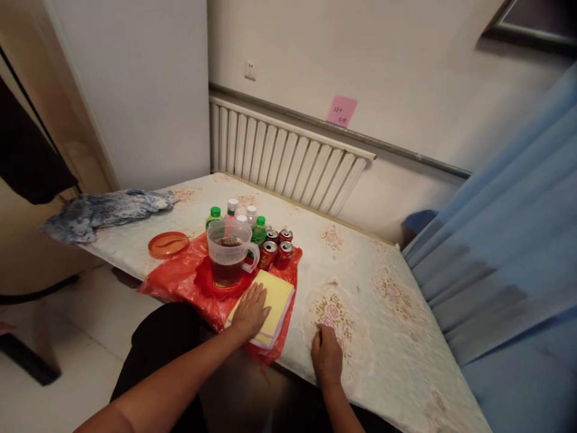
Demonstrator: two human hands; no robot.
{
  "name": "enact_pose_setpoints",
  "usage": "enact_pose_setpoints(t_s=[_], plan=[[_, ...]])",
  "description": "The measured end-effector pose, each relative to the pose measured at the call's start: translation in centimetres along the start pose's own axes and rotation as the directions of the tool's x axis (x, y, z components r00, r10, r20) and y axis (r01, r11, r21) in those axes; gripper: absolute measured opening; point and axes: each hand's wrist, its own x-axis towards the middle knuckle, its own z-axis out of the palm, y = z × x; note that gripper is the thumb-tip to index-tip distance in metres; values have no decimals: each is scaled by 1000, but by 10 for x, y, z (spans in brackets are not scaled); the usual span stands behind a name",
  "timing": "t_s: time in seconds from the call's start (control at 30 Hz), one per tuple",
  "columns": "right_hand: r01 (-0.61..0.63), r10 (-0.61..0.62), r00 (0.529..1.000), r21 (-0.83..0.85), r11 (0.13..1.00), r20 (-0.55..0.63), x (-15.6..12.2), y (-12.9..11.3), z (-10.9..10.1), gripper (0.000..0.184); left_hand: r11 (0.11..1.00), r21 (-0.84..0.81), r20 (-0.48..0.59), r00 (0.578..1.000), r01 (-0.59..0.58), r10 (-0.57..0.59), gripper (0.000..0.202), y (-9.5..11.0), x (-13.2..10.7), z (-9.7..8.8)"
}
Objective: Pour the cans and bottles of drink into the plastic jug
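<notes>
In the head view, lays the left hand (252, 311) flat, gripping nothing, on the folded yellow cloth (276, 290), atop the red bag (174, 280) beside the pitcher (226, 264). Rests the right hand (328, 356), loosely curled, near the tablecloth (365, 313) edge; cannot tell about anything inside.

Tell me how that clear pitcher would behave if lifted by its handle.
The pitcher would probably feel heavy, given the dark liquid inside. That liquid may slosh if jerked. With one side handle, it could tip away from the grip.
</notes>
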Motion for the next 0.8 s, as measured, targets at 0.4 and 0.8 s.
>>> enact_pose_setpoints(t_s=[0.4, 0.8], plan=[[-153, 141, 987, 192, 970, 74, 9, -11, -11, 29, 864, -504, 12, 999, -22, 32, 34, -8, -17, -21], [-558, 382, 816, 421, 715, 433, 68, -70, 0, 59, 616, -698, 265, 931, 365, -252, 56, 20, 32, -24]])
